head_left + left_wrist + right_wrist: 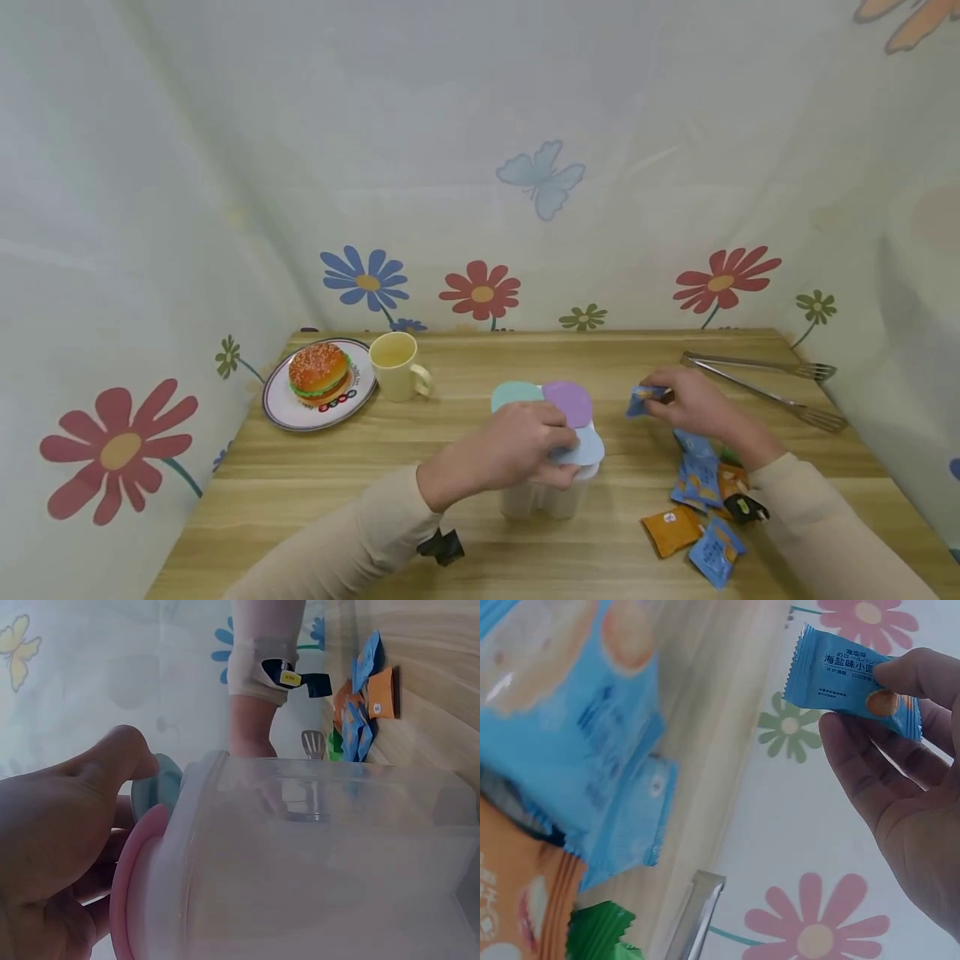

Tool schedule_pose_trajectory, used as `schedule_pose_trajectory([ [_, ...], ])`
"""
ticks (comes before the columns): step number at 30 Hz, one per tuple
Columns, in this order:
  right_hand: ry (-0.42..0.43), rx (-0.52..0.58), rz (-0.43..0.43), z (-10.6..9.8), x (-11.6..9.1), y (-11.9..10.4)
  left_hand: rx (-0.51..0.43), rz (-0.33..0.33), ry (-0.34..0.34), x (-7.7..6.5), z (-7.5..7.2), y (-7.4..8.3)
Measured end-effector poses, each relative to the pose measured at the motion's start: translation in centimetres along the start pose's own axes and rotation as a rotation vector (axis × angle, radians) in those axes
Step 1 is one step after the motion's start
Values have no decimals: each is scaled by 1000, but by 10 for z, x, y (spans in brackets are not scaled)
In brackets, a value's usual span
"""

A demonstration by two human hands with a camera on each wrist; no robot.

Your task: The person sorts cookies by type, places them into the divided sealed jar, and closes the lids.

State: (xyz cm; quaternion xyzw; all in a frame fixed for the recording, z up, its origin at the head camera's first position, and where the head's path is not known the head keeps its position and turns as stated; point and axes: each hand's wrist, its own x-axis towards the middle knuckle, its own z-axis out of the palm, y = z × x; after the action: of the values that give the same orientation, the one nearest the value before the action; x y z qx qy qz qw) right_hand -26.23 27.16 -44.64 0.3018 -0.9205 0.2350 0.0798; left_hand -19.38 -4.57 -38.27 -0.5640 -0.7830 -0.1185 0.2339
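A clear plastic box with teal, purple, pink and light blue lids stands mid-table. My left hand lies over its top, thumb and fingers pinching the light blue lid. In the left wrist view the pink lid shows in front of the fingers. Right of the box, my right hand holds a blue snack packet between thumb and fingers, raised above the table. Below that hand lies a pile of blue packets, with an orange packet beside it.
At the back left, a plate carries a hamburger, with a yellow mug next to it. Metal tongs lie at the back right. A small black object shows by the left sleeve. Patterned fabric walls border the table.
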Motion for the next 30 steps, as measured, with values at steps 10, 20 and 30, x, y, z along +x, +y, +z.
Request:
schedule_pose_trajectory([
  [10, 61, -20, -13, -11, -2, -23, -49, -31, -37, 2, -7, -1],
  [20, 98, -19, -9, -23, -3, -46, -133, -58, 33, 1, -6, -6],
  [30, 191, 72, -116, -28, -10, -63, -158, -99, 63, -3, -4, -3],
])
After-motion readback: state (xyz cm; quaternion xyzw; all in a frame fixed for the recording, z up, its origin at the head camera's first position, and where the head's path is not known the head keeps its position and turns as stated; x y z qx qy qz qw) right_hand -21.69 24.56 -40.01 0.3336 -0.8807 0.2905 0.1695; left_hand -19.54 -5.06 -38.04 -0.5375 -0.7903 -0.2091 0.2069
